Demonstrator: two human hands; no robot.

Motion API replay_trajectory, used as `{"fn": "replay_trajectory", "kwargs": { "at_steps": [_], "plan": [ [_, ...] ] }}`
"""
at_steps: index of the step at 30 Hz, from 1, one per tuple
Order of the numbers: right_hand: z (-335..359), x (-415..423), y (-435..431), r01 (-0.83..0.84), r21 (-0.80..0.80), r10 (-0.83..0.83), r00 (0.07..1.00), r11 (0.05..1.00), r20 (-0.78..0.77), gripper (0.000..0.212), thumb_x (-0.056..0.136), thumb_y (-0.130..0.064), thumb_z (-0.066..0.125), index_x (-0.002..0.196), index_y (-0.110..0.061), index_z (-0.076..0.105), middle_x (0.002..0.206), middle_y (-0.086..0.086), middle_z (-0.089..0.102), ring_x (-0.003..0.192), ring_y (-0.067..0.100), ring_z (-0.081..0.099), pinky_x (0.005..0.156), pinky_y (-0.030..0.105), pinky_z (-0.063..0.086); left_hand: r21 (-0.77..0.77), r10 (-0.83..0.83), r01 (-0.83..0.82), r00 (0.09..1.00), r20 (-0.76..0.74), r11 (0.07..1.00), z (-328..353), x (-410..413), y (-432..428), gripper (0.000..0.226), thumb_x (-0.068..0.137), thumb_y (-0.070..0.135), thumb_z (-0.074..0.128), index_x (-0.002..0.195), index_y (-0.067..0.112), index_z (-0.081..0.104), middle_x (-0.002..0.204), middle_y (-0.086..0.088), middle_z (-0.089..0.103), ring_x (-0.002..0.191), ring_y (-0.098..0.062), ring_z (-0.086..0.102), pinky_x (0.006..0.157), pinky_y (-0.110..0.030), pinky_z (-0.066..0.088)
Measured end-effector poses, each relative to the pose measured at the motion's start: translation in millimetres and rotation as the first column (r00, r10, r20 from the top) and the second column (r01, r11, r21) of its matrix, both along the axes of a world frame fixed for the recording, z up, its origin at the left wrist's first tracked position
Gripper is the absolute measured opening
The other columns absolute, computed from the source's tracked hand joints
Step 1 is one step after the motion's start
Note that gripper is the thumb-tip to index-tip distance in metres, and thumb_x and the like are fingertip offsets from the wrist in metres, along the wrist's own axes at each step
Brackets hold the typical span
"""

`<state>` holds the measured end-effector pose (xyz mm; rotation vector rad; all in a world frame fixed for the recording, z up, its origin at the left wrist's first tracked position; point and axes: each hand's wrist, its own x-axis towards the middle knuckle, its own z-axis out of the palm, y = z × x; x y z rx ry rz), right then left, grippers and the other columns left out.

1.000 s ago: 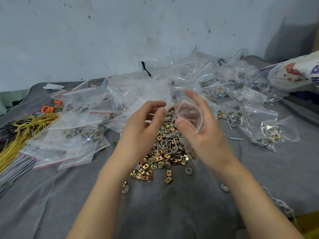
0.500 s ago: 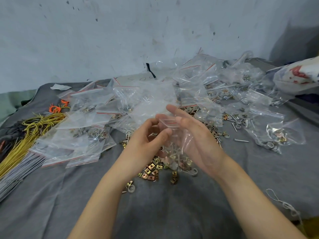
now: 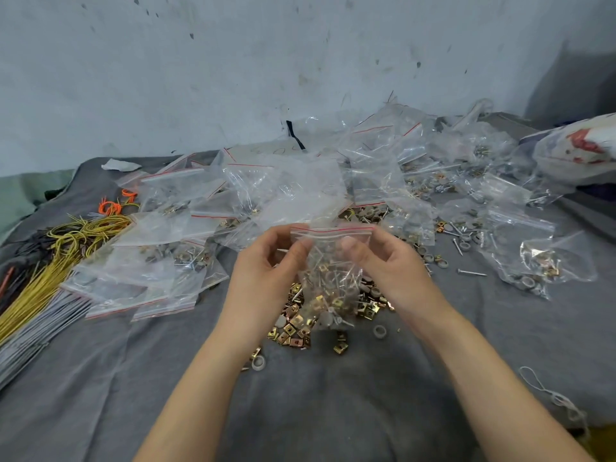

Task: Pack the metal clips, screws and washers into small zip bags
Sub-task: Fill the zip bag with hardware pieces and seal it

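A small clear zip bag (image 3: 330, 261) with a red line along its top hangs upright between my hands, with screws, brass clips and washers inside. My left hand (image 3: 266, 275) pinches its upper left side and my right hand (image 3: 386, 268) pinches its upper right side, just under the zip strip. Below the bag lies a loose heap of brass clips (image 3: 293, 328), grey washers and screws on the grey cloth (image 3: 333, 411).
Packed zip bags (image 3: 150, 271) pile up at the left, and more bags (image 3: 466, 181) spread over the back and right. Yellow wires (image 3: 50, 261) and grey strips lie at the far left. A loose screw (image 3: 471, 272) and a white string (image 3: 553, 395) lie to the right.
The bag has turned from a slanted hold in my right hand to upright, zip edge level, pinched by both hands. Both hands came down over the heap.
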<state>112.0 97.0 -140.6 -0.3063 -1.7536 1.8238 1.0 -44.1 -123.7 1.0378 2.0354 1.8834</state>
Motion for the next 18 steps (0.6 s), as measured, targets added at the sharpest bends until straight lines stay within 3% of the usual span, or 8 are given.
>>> {"fn": "replay_trajectory", "kwargs": {
  "at_steps": [3, 8, 13, 18],
  "plan": [
    [-2.2, 0.8, -0.5, 0.037, 0.007, -0.036, 0.999, 0.999, -0.008, 0.020, 0.085, -0.038, 0.067, 0.099, -0.027, 0.075, 0.090, -0.010, 0.078, 0.084, 0.000, 0.072, 0.073, 0.010, 0.051, 0.028, -0.002, 0.001, 0.999, 0.049, 1.000, 0.8, -1.5, -2.6, 0.006, 0.092, 0.019, 0.067, 0.093, 0.023, 0.072, 0.076, 0.009, 0.071, 0.066, -0.005, 0.060, 0.061, -0.015, 0.049],
    [-1.2, -2.8, -1.0, 0.091, -0.021, -0.092, 0.995, 0.996, -0.033, 0.023, 0.080, -0.046, 0.068, 0.087, -0.027, 0.079, 0.080, -0.008, 0.076, 0.077, 0.003, 0.070, 0.073, 0.013, 0.053, 0.058, 0.012, -0.016, 0.998, 0.063, 0.998, 3.8, -5.8, -6.7, 0.007, 0.091, 0.022, 0.068, 0.089, 0.020, 0.074, 0.069, 0.009, 0.069, 0.063, -0.007, 0.058, 0.062, -0.017, 0.049],
    [0.8, -3.4, -0.7, 0.095, -0.076, -0.098, 0.994, 0.993, -0.043, 0.025, 0.084, -0.044, 0.066, 0.087, -0.024, 0.080, 0.076, -0.003, 0.071, 0.076, 0.011, 0.068, 0.077, 0.023, 0.057, 0.097, -0.037, 0.026, 0.993, 0.109, 0.995, 5.1, -0.1, -4.0, 0.011, 0.095, 0.022, 0.063, 0.092, 0.018, 0.073, 0.074, 0.004, 0.071, 0.067, -0.008, 0.061, 0.062, -0.019, 0.052],
    [4.7, -3.1, -3.0, 0.091, -0.071, -0.095, 0.994, 0.993, -0.057, 0.028, 0.083, -0.050, 0.064, 0.086, -0.027, 0.080, 0.075, -0.004, 0.070, 0.077, 0.011, 0.066, 0.079, 0.023, 0.056, 0.134, -0.061, 0.036, 0.981, 0.183, 0.990, 6.0, 3.2, -3.4, 0.012, 0.096, 0.020, 0.061, 0.091, 0.013, 0.069, 0.075, -0.001, 0.070, 0.068, -0.012, 0.063, 0.060, -0.020, 0.053]
  ]
}}
